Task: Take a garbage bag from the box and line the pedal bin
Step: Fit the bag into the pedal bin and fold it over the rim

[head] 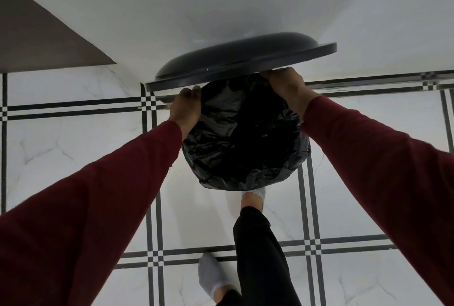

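Tiled floor point(73, 148): left hand point(185, 106), right hand point(286, 86) grip garbage bag point(245, 138).

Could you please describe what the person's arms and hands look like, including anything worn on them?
Both arms are covered by long, dark red sleeves of plain, soft-looking fabric that end at the wrists. The left hand and the right hand are bare: no gloves show, and no rings, watch or bracelets can be made out. The sleeves carry no visible markings, stripes or logos.
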A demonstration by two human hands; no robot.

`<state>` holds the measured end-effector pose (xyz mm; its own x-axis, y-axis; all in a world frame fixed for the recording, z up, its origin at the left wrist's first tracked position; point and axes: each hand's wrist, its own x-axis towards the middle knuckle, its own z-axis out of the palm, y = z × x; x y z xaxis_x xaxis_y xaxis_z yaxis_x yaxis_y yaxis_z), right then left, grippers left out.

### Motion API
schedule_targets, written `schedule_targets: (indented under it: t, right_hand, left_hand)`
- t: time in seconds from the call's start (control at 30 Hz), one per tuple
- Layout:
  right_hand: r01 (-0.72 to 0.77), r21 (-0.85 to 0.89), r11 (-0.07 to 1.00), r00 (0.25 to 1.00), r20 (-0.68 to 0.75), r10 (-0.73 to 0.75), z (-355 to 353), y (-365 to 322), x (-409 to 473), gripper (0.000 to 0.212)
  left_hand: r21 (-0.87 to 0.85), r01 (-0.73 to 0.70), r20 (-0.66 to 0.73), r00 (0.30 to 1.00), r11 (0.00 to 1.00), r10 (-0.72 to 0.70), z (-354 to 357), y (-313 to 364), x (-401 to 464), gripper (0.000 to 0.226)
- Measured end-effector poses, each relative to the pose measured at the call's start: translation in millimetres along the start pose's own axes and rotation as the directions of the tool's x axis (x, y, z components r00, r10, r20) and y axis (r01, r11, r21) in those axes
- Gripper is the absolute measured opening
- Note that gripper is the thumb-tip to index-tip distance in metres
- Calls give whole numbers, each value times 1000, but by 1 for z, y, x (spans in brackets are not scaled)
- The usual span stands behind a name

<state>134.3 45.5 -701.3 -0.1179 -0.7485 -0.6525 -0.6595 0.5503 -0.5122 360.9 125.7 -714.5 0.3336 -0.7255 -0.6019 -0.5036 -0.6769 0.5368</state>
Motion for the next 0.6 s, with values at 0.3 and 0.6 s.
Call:
schedule_targets:
  t: [0.3,0.6]
  right_hand:
    - [-121,171,978,991,72,110,2,2,8,58]
    - [9,134,991,994,110,-24,15,45,87,101]
  left_hand:
    - [-43,-21,-1,1000,999,21,-6,4,1,44]
    - [-336,72,189,982,939,-8,-11,10,-2,48]
